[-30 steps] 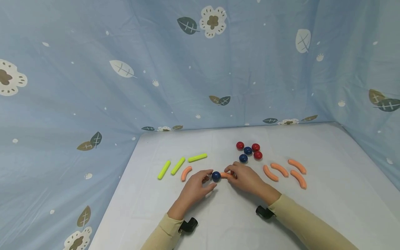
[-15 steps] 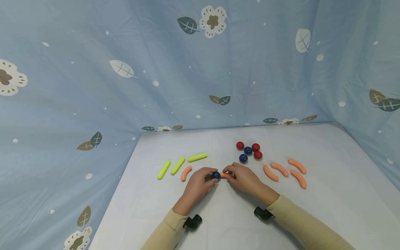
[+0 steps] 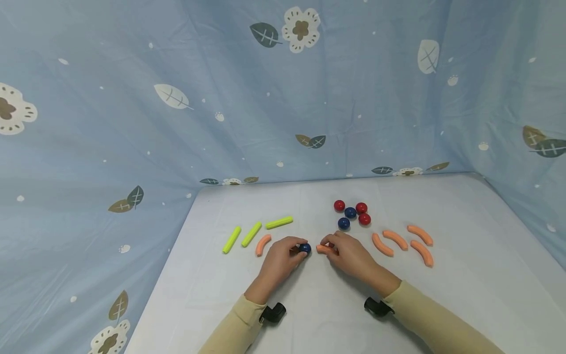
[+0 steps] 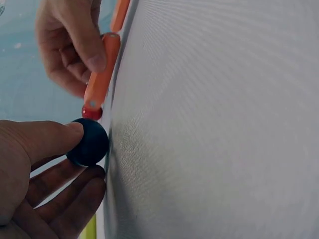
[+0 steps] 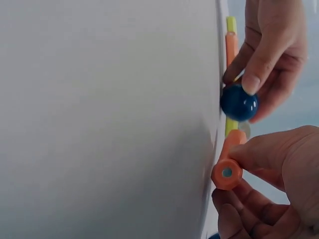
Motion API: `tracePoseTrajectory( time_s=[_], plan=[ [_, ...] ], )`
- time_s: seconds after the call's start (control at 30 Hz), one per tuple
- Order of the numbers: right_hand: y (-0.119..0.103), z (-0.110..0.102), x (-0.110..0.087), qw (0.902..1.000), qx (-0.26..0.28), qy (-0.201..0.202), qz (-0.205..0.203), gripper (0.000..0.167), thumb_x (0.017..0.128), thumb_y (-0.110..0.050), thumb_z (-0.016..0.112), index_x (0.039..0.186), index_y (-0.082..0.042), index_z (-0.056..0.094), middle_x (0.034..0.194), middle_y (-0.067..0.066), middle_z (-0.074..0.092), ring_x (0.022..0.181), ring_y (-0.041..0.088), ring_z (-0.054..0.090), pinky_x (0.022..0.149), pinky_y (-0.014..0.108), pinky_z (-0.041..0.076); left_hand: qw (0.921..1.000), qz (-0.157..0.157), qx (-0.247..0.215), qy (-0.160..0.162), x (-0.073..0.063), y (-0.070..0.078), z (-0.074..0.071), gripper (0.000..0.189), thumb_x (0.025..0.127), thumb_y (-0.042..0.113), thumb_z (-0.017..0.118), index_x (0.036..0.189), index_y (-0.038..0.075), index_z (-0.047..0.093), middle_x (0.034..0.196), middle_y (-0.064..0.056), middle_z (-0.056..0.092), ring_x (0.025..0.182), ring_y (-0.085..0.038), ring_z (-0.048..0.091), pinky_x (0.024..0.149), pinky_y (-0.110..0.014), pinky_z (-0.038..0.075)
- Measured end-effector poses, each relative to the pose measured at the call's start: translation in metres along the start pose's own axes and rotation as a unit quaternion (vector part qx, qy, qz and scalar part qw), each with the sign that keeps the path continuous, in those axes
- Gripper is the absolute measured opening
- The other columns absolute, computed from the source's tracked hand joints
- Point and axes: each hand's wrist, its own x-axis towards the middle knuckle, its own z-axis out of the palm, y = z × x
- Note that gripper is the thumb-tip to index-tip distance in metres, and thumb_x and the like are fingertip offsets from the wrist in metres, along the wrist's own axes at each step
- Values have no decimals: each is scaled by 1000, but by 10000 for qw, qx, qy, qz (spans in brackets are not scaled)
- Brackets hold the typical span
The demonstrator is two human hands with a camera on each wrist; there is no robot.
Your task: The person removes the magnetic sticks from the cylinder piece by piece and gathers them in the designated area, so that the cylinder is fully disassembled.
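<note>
Near the middle of the white table, my left hand [image 3: 278, 260] pinches a glossy blue ball [image 3: 306, 249] between thumb and fingers. Opposite it, my right hand [image 3: 351, 256] holds a short curved orange stick [image 3: 324, 249] by thumb and fingertips, its free end pointing at the ball. A small gap separates stick and ball in the head view. The right wrist view shows the blue ball [image 5: 240, 102] beyond the orange stick [image 5: 234, 144], whose near end has a round grey inset. In the left wrist view, the thumb lies on the ball [image 4: 89, 144].
Several yellow-green rods [image 3: 252, 234] and one curved orange stick [image 3: 263, 245] lie to the left. Behind the right hand sit red balls [image 3: 364, 219] and blue balls [image 3: 344, 223]. More curved orange sticks [image 3: 395, 240] are at the right. A patterned blue cloth [image 3: 265, 123] backs the table.
My left fingers and thumb have closed from around the blue ball into a pinch on it. The right hand has drawn the orange stick slightly rightward, so it stands apart from the ball.
</note>
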Motion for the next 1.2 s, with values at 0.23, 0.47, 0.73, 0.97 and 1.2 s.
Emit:
tracePoseTrajectory(
  time_s=[0.23,0.47,0.73,0.97,1.2],
  plan=[
    [21,-17,-17,9994,-17,230,251,17,91,-14,76,107,-15,73,91,-4,62,76,9,55,65,28,50,10000,-29,-28,2,-1,-1,0,31,93,20,77,123,16,73,118,1,71,96,-12,67,81,-28,56],
    [33,-32,-28,9982,-281,376,377,17,90,-17,79,106,-12,73,86,-4,59,73,11,52,61,28,47,9998,-28,-216,1,-3,-4,-1,31,93,19,77,123,15,73,119,0,71,100,-13,68,84,-29,57],
    [36,-34,-30,9976,-423,193,517,17,90,-18,79,105,-11,73,81,-3,54,67,11,47,57,27,42,9995,-68,-322,-17,-3,-4,-2,31,93,19,77,123,16,73,119,1,71,100,-13,67,84,-29,57],
    [36,-34,-29,9974,-484,202,489,18,89,-18,80,104,-10,72,80,-2,52,67,13,47,57,27,41,9996,-68,-257,-53,-2,-3,-2,32,92,20,78,124,16,73,118,1,71,98,-12,67,83,-29,56],
    [36,-35,-30,9971,-501,327,474,23,86,-15,81,106,-9,73,84,0,54,74,16,49,60,29,43,9999,5,-67,-108,-1,-2,0,35,91,19,79,125,16,72,119,1,70,97,-11,66,84,-30,55]
  ],
)
